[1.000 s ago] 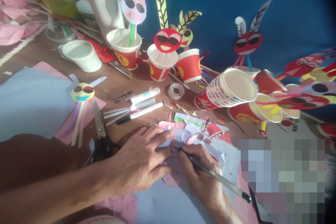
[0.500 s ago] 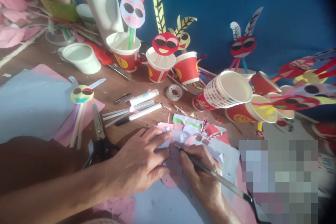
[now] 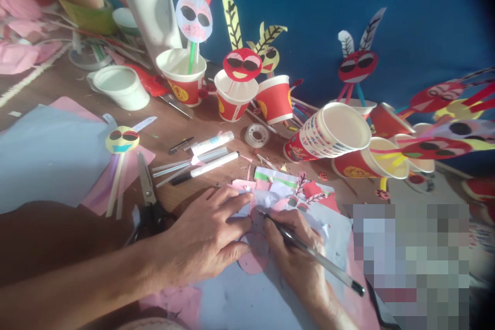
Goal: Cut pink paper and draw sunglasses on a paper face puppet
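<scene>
My right hand [image 3: 296, 252] grips a clear-barrelled pen [image 3: 325, 260] with a black end cap. Its tip meets paper just beyond the fingers of my left hand [image 3: 214, 232]. That left hand lies flat, fingers stretched out, pressing on the paper pieces. Partly under its thumb is a pink paper circle [image 3: 255, 258]. Beneath both hands spreads a pale blue sheet [image 3: 240, 304]. A pink paper face [image 3: 288, 203] with patterned paper ears lies just past the pen. Black-handled scissors [image 3: 147, 185] rest left of my left hand.
Markers [image 3: 216, 165] and straws lie beyond my hands, near a white tape roll [image 3: 257, 136]. Stacked paper cups [image 3: 309, 139] stand at right. Red cups [image 3: 181, 80] with paper faces on straws line the blue wall. A yellow paper face [image 3: 122, 140] lies left, beside a white cup [image 3: 121, 87].
The pen's rear end has shifted slightly left, and its tip has moved a little on the paper. My left hand stays in place.
</scene>
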Tool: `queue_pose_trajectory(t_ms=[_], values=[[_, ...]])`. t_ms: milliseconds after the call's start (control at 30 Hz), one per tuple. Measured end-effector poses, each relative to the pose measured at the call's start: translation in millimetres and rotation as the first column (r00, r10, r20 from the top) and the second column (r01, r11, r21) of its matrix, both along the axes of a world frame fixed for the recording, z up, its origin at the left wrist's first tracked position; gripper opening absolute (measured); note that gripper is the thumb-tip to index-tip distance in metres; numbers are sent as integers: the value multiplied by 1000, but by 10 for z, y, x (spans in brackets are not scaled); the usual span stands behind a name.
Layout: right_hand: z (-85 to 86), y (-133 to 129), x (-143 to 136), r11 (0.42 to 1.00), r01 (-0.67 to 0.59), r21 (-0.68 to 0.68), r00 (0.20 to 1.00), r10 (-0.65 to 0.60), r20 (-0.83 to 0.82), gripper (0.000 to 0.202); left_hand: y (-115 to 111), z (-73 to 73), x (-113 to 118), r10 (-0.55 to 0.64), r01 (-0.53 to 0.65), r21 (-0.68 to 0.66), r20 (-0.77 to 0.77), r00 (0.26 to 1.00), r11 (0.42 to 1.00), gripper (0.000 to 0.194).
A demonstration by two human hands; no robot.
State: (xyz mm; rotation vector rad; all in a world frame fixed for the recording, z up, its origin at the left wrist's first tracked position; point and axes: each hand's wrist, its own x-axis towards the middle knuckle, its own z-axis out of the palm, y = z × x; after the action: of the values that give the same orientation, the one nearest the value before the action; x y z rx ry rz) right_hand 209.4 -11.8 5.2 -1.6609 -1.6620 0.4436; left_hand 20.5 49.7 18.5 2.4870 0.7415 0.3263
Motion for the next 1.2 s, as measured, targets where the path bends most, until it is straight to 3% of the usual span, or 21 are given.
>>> queue_pose_trajectory(t_ms=[267,600,900,1200], values=[[16,-29,21,1000,-4,-17,999,3,-49,7,-9,-3,9,2,-2,12,19,1000,1000,20],[33,-35,23,991,-131,17,989,131,-61,8,-12,4,-12,-17,17,8,-2,1000,1000,24],[20,-25,-8,994,-108,-7,994,108,17,9,3,10,3,-21,21,-3,-11,1000,1000,21],[15,-85,53,998,-60,-20,997,59,-52,8,-17,4,-2,-10,10,-11,-19,1000,1000,22]])
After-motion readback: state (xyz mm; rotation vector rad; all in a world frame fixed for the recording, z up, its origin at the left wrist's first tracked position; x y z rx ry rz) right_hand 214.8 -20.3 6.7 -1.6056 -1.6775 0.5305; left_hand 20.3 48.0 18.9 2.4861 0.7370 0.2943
